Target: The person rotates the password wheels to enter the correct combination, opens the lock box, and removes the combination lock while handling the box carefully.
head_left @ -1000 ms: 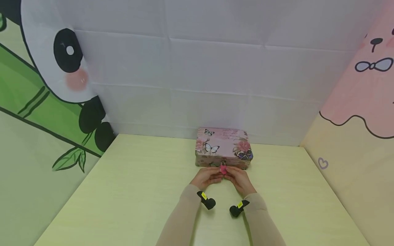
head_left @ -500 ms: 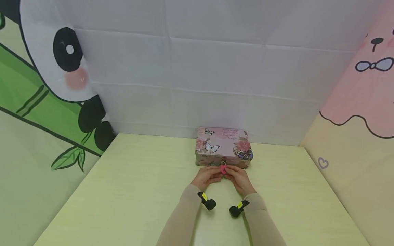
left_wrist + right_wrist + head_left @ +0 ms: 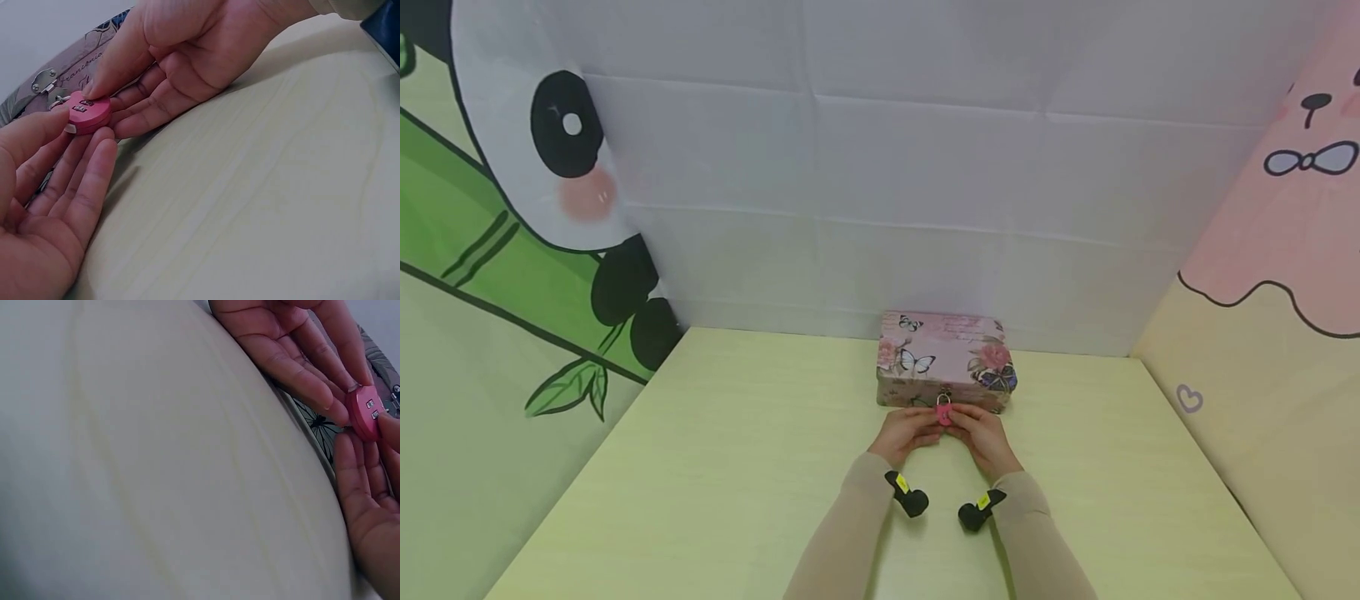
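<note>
A pink combination padlock (image 3: 943, 413) with small number dials hangs by its shackle at the front clasp of a pink floral tin box (image 3: 936, 346). My left hand (image 3: 906, 435) pinches the padlock's left side between thumb and fingers. From the other side my right hand (image 3: 987, 439) pinches it too. In the left wrist view the right thumb presses on the padlock (image 3: 89, 114) near its dials, and the metal clasp (image 3: 45, 81) shows behind it. The right wrist view shows the padlock (image 3: 365, 414) between both hands' fingertips. Whether the shackle is released, I cannot tell.
The tin stands near the back of a pale wooden table (image 3: 737, 467), close to a white backdrop (image 3: 850, 167). Printed cartoon walls flank the table. A black wrist camera (image 3: 908, 495) is on the left sleeve and another black camera (image 3: 977, 512) on the right.
Both hands keep their hold on the padlock with barely any movement. The left wrist has shifted very slightly to the right. The tin stays in place.
</note>
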A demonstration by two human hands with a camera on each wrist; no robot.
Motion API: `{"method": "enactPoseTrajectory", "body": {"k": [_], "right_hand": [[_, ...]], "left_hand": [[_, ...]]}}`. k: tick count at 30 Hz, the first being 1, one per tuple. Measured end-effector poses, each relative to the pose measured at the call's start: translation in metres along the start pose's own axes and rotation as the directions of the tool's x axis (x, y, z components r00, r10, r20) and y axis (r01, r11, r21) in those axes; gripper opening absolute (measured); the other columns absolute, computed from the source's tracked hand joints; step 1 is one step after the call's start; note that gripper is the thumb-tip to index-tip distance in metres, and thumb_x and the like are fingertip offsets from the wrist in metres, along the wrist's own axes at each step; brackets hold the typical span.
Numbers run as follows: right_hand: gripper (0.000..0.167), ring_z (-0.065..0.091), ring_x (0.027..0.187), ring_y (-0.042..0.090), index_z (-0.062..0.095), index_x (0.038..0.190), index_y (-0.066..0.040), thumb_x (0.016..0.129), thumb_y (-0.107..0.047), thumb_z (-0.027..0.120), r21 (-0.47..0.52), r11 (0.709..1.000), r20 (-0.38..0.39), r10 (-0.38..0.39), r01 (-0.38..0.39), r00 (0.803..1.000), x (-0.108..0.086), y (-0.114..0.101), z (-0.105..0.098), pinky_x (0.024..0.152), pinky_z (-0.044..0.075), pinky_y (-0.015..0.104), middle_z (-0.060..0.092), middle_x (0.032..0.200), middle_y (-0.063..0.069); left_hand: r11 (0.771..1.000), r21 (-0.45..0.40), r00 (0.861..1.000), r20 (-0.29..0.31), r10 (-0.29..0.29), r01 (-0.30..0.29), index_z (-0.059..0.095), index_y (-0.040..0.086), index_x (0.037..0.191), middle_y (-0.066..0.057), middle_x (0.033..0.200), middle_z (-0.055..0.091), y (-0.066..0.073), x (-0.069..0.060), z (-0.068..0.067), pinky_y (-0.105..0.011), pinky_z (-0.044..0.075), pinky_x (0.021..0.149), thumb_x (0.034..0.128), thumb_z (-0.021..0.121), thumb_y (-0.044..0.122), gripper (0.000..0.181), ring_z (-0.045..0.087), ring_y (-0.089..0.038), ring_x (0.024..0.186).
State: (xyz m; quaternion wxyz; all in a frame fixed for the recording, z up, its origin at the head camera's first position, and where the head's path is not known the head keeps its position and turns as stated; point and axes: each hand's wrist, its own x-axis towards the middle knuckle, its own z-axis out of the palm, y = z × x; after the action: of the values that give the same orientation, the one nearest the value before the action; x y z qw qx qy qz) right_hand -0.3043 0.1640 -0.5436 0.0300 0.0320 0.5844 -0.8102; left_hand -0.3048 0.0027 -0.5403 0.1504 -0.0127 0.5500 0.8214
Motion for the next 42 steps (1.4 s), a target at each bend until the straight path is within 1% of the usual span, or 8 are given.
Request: {"method": "enactPoseTrajectory", "body": {"k": [6,13,17,23,35,38,42], "right_hand": [[0.025,0.067,0.079,0.012,0.056,0.119,0.021,0.096,0.011,0.055,-0.016,1.0,-0.011,0.012,-0.012,1.0,-0.0011,-0.0012,0.0008,0.073,0.059,0.023,0.065,0.096,0.008],[0.026,0.067,0.076,0.011,0.055,0.12,0.022,0.096,0.011,0.055,-0.017,1.0,-0.024,-0.004,0.003,1.0,-0.0014,-0.0014,0.0019,0.071,0.059,0.022,0.066,0.094,0.008],[0.026,0.066,0.074,0.011,0.055,0.119,0.023,0.095,0.012,0.055,-0.024,1.0,-0.032,-0.007,0.007,0.999,-0.0014,-0.0018,0.0034,0.069,0.059,0.022,0.066,0.093,0.007],[0.024,0.066,0.073,0.01,0.056,0.117,0.023,0.095,0.013,0.055,-0.036,0.999,-0.022,-0.013,0.012,1.0,-0.0007,-0.002,0.0036,0.068,0.059,0.022,0.066,0.091,0.006],[0.023,0.066,0.073,0.011,0.058,0.115,0.022,0.094,0.013,0.055,-0.04,0.999,-0.022,-0.012,0.011,1.0,-0.001,-0.0028,0.0043,0.068,0.06,0.023,0.067,0.09,0.006],[0.024,0.066,0.074,0.011,0.058,0.115,0.022,0.094,0.011,0.055,-0.049,0.999,-0.007,-0.01,0.009,1.0,-0.0015,-0.0036,0.0035,0.068,0.06,0.023,0.067,0.09,0.006],[0.028,0.066,0.074,0.012,0.054,0.118,0.025,0.098,0.006,0.053,-0.097,0.995,0.024,-0.014,0.016,1.0,-0.0009,-0.0062,0.0035,0.067,0.06,0.024,0.067,0.09,0.008]], "left_hand": [[1.0,0.02,1.0,-0.013,0.02,-0.019,0.06,-0.016,0.121,-0.009,0.091,0.072,-0.0023,0.001,0.001,-0.029,0.062,0.074,0.0967,0.063,0.0,0.029,0.069,-0.014,0.077],[0.996,0.077,0.997,-0.062,0.047,-0.042,0.062,-0.015,0.118,-0.012,0.089,0.072,-0.003,0.0014,0.0056,-0.027,0.062,0.069,0.0965,0.064,0.001,0.027,0.07,-0.013,0.074],[0.994,0.091,0.996,-0.073,0.059,-0.053,0.062,-0.016,0.116,-0.015,0.089,0.072,-0.0042,0.0025,0.0063,-0.027,0.062,0.067,0.0961,0.063,-0.001,0.025,0.07,-0.013,0.072],[0.993,0.1,0.996,-0.068,0.064,-0.057,0.061,-0.018,0.116,-0.016,0.091,0.072,-0.0053,0.004,0.0052,-0.028,0.062,0.068,0.0964,0.062,-0.002,0.025,0.07,-0.013,0.071],[0.993,0.1,0.996,-0.057,0.064,-0.058,0.06,-0.018,0.116,-0.013,0.087,0.072,-0.003,0.0016,0.0036,-0.031,0.062,0.072,0.0958,0.062,-0.003,0.026,0.07,-0.014,0.073],[0.994,0.091,0.997,-0.053,0.057,-0.052,0.061,-0.018,0.116,-0.013,0.087,0.072,-0.0031,0.0013,0.0033,-0.03,0.062,0.072,0.0957,0.062,-0.003,0.025,0.069,-0.013,0.072],[0.996,0.08,0.997,-0.046,0.054,-0.05,0.062,-0.018,0.115,-0.013,0.088,0.072,-0.0044,0.0024,0.0018,-0.03,0.062,0.072,0.0955,0.062,-0.002,0.025,0.069,-0.012,0.071]]}}
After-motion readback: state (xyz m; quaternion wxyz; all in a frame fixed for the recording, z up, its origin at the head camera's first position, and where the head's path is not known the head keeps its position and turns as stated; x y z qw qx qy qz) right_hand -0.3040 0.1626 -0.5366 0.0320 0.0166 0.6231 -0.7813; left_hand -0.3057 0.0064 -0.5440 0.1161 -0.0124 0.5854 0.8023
